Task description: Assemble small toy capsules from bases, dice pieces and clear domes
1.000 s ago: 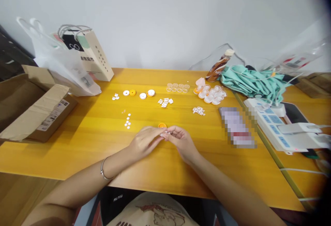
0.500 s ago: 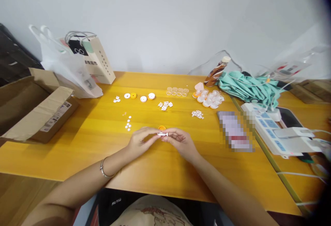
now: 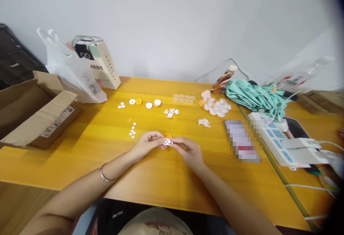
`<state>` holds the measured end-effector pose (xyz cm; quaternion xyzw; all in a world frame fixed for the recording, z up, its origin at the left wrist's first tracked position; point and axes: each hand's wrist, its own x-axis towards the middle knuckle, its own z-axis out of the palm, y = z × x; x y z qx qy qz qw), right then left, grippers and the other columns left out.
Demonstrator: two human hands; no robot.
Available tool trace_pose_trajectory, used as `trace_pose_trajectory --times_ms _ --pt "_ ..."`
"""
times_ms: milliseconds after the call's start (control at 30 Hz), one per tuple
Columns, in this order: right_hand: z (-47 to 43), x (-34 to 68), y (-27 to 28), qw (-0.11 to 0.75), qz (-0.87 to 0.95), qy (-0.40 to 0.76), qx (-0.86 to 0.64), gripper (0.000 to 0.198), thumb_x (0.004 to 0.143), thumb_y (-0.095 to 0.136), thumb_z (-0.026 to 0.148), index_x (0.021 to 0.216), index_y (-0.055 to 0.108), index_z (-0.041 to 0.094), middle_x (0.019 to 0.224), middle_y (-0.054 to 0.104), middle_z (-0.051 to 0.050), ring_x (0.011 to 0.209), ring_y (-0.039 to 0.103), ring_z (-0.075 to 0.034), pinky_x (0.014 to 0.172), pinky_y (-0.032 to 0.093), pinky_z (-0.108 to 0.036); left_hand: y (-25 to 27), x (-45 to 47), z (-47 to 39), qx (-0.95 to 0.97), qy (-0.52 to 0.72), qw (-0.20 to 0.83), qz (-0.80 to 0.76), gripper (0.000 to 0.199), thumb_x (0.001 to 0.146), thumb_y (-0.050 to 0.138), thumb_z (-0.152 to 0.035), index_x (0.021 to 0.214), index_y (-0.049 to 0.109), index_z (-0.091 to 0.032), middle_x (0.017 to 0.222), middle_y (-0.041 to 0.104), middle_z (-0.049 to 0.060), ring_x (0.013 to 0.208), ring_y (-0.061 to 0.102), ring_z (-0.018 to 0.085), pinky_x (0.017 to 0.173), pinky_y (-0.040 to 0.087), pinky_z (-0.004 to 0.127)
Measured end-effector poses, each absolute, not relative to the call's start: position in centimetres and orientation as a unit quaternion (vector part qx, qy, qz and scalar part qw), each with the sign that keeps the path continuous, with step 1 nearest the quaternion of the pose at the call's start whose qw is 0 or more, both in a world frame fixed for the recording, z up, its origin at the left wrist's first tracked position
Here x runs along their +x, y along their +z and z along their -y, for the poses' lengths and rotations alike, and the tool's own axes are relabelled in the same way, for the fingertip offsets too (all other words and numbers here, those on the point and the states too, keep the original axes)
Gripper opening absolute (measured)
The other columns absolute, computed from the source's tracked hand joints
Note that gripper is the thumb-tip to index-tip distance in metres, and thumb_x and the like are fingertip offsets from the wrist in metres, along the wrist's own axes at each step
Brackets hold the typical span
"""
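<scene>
Your small white openwork plastic piece [image 3: 168, 142] is above the table [image 3: 166, 181], near its front edge, held between both hands. Your left hand [image 3: 146, 145] has its grip closed on the piece's left side, thumb uppermost; your right hand [image 3: 189, 151] pinches its right side between thumb and fingers. Just behind your fingertips sits a round orange plastic cap [image 3: 168, 135], partly hidden. Farther back lies a pile of white openwork pieces [image 3: 171, 113], with a second white openwork cluster [image 3: 204, 122] to its right. Small flat white discs [image 3: 133, 127] lie left of the cap, well apart from it. Clear round plastic cups [image 3: 184, 99] stand behind the pile.
</scene>
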<state>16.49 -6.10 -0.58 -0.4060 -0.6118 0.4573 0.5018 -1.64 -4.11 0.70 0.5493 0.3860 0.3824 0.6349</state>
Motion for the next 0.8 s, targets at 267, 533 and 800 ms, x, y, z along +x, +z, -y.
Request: trace_pose_trajectory --times_ms 267,533,800 --pt "5.2 16.4 -0.5 0.535 0.512 0.508 -0.44 0.007 0.066 0.07 0.025 0.073 0.071 0.026 0.08 0.072 0.001 0.075 0.066 -0.017 0.077 0.053 -0.034 1.2 -2.7 -3.6 0.791 0.328 0.261 -0.446 0.02 0.083 0.049 -0.027 0.086 0.064 -0.015 0.082 0.066 0.005 0.072 0.059 0.016 0.068 0.048 0.028" --pt "5.0 16.4 -0.6 0.547 0.498 0.524 -0.422 0.005 0.064 0.071 0.024 0.069 0.071 0.025 0.076 0.072 0.001 0.073 0.066 -0.017 0.075 0.053 -0.032 0.0 0.1 -10.0 0.885 0.227 0.147 -0.38 0.029 0.078 0.041 -0.003 0.095 0.063 -0.013 0.095 0.057 0.01 0.089 0.053 0.018 0.084 0.041 0.031" --pt "5.2 16.3 -0.6 0.537 0.495 0.535 -0.424 0.006 0.064 0.072 0.025 0.069 0.07 0.024 0.076 0.072 0.0 0.073 0.066 -0.017 0.076 0.053 -0.034 0.5 -1.0 -9.2 0.876 0.235 0.15 -0.393 0.018 0.075 0.044 -0.004 0.078 0.059 -0.013 0.079 0.059 0.006 0.075 0.053 0.016 0.072 0.042 0.028"
